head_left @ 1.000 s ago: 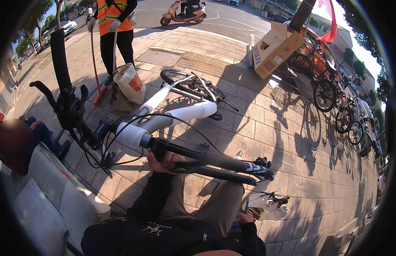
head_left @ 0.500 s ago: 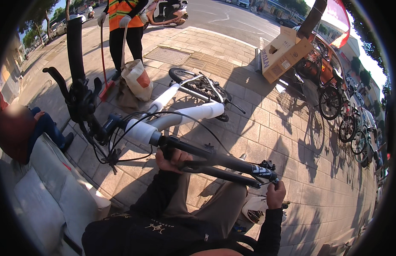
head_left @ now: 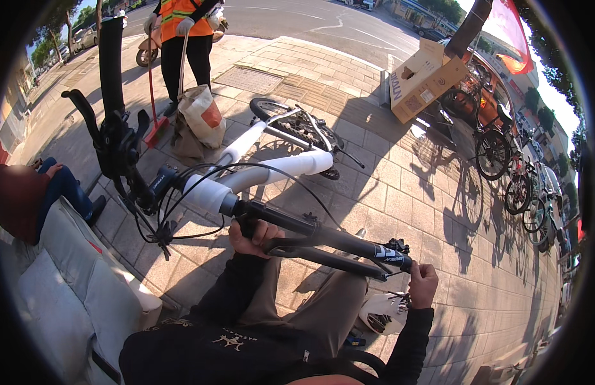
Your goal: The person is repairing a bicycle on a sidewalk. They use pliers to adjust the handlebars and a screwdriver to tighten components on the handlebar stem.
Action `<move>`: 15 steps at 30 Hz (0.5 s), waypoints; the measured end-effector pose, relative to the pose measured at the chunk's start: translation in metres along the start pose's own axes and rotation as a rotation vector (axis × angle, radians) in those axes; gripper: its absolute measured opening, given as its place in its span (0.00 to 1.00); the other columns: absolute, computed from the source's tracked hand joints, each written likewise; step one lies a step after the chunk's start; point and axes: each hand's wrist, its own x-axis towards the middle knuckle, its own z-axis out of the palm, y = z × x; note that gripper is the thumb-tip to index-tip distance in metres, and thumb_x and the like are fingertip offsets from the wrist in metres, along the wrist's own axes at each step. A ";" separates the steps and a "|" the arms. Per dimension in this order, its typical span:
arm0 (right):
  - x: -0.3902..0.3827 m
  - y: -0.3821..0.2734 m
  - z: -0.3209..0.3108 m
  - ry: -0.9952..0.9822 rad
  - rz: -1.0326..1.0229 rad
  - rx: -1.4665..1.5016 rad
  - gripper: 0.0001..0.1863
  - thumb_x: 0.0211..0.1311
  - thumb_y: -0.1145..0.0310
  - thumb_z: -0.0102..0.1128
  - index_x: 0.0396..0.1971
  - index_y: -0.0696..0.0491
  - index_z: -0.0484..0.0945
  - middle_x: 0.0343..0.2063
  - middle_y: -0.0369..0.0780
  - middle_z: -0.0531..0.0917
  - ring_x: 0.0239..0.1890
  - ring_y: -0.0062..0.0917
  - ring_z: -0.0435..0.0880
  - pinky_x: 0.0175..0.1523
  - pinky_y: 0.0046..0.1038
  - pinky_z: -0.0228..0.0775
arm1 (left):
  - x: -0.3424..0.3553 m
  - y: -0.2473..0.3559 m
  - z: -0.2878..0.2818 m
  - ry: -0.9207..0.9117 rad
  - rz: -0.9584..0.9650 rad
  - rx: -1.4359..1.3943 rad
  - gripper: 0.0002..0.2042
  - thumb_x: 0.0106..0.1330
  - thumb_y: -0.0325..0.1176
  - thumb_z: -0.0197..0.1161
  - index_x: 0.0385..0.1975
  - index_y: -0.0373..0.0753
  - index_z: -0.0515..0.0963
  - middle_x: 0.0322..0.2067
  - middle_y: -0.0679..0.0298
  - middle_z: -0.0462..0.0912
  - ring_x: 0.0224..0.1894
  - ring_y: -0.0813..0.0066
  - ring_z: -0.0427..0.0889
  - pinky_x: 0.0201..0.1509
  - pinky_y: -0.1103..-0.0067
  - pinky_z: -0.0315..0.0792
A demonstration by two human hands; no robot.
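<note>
Black bicycle fork: left hand curls fingers around its left end; right hand fingers pinch its right tip.

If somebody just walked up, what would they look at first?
Probably the white-wrapped bike frame across the middle, with its black fork in the left hand and the right hand at the fork's end. Next, maybe the bright orange vest at upper left and the big cardboard box at upper right.

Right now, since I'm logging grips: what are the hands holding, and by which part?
The left hand holds the black bicycle fork near its crown; the right hand is at one leg's tip, its grip unclear.
</note>
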 end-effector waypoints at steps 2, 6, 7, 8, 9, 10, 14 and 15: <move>0.001 -0.009 0.004 0.008 -0.098 -0.076 0.21 0.75 0.57 0.71 0.28 0.57 0.77 0.19 0.33 0.77 0.22 0.16 0.75 0.27 0.25 0.66 | -0.001 0.000 -0.001 0.026 0.015 0.012 0.31 0.74 0.64 0.64 0.67 0.50 0.78 0.19 0.75 0.68 0.21 0.82 0.64 0.28 0.78 0.59; -0.005 -0.026 0.001 0.059 -0.089 -0.281 0.22 0.74 0.58 0.71 0.26 0.59 0.76 0.20 0.38 0.80 0.24 0.21 0.77 0.30 0.32 0.68 | 0.004 -0.002 0.007 0.031 -0.004 0.005 0.30 0.74 0.64 0.64 0.66 0.49 0.79 0.19 0.75 0.68 0.20 0.82 0.64 0.27 0.79 0.58; -0.004 -0.026 -0.001 0.035 -0.086 -0.290 0.22 0.74 0.59 0.71 0.26 0.59 0.76 0.20 0.39 0.80 0.24 0.23 0.77 0.30 0.34 0.69 | 0.005 -0.003 0.006 0.029 -0.005 0.002 0.30 0.73 0.64 0.64 0.66 0.49 0.79 0.19 0.75 0.68 0.20 0.82 0.64 0.27 0.79 0.58; -0.003 -0.025 -0.002 0.011 -0.082 -0.298 0.22 0.74 0.59 0.71 0.26 0.60 0.76 0.20 0.41 0.81 0.23 0.24 0.77 0.31 0.35 0.70 | 0.004 -0.003 0.005 0.034 -0.004 0.003 0.31 0.73 0.64 0.65 0.65 0.49 0.79 0.18 0.75 0.68 0.20 0.82 0.64 0.27 0.79 0.58; -0.003 -0.027 -0.003 0.005 -0.103 -0.309 0.21 0.74 0.59 0.71 0.26 0.60 0.77 0.20 0.41 0.81 0.23 0.25 0.78 0.31 0.36 0.70 | 0.004 -0.003 0.003 0.039 -0.004 0.004 0.31 0.73 0.65 0.65 0.65 0.49 0.79 0.18 0.75 0.68 0.20 0.82 0.64 0.27 0.79 0.58; -0.003 -0.028 -0.003 -0.001 -0.124 -0.319 0.21 0.74 0.60 0.70 0.27 0.59 0.77 0.20 0.42 0.82 0.23 0.26 0.78 0.31 0.36 0.70 | 0.000 -0.002 0.001 0.051 -0.001 0.009 0.31 0.72 0.65 0.65 0.65 0.50 0.79 0.18 0.75 0.68 0.20 0.82 0.64 0.27 0.78 0.58; -0.008 -0.036 -0.004 -0.023 -0.172 -0.325 0.18 0.75 0.62 0.69 0.28 0.60 0.77 0.21 0.45 0.82 0.23 0.30 0.80 0.31 0.38 0.71 | -0.007 0.001 -0.006 0.062 -0.001 0.024 0.31 0.72 0.67 0.64 0.65 0.52 0.80 0.18 0.75 0.67 0.22 0.81 0.64 0.31 0.77 0.59; -0.009 -0.036 -0.005 -0.024 -0.177 -0.330 0.18 0.75 0.62 0.68 0.29 0.59 0.77 0.21 0.45 0.83 0.24 0.31 0.81 0.31 0.38 0.71 | -0.006 0.001 -0.008 0.043 -0.007 0.028 0.31 0.72 0.67 0.64 0.65 0.52 0.80 0.18 0.75 0.67 0.23 0.80 0.64 0.33 0.77 0.59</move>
